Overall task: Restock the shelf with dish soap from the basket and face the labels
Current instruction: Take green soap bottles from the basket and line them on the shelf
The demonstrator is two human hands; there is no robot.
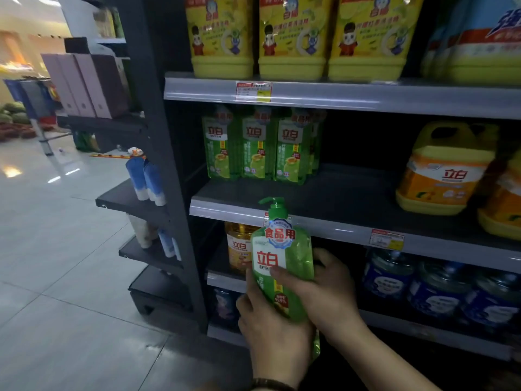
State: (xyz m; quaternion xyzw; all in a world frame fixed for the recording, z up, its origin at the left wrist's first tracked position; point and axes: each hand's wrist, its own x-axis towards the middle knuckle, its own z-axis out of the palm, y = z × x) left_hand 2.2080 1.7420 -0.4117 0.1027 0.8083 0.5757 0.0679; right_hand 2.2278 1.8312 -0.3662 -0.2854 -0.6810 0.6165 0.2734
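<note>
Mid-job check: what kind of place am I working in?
Most likely a supermarket's cleaning-products aisle: metal shelves carry price tags on their front rails, identical green dish soap bottles stand in a row, and the left hand and right hand hold a matching pump bottle.

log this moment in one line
left hand, right hand: grip green soap bottle | label: toward camera | middle shelf: gap beside shelved bottles

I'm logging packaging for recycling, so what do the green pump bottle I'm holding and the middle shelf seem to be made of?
The green pump bottle: likely translucent glossy plastic; light shows through its body, and the label shines. The middle shelf: probably painted metal, a matte dark deck; the grey front rail has a soft sheen, plastic or metal.
</note>
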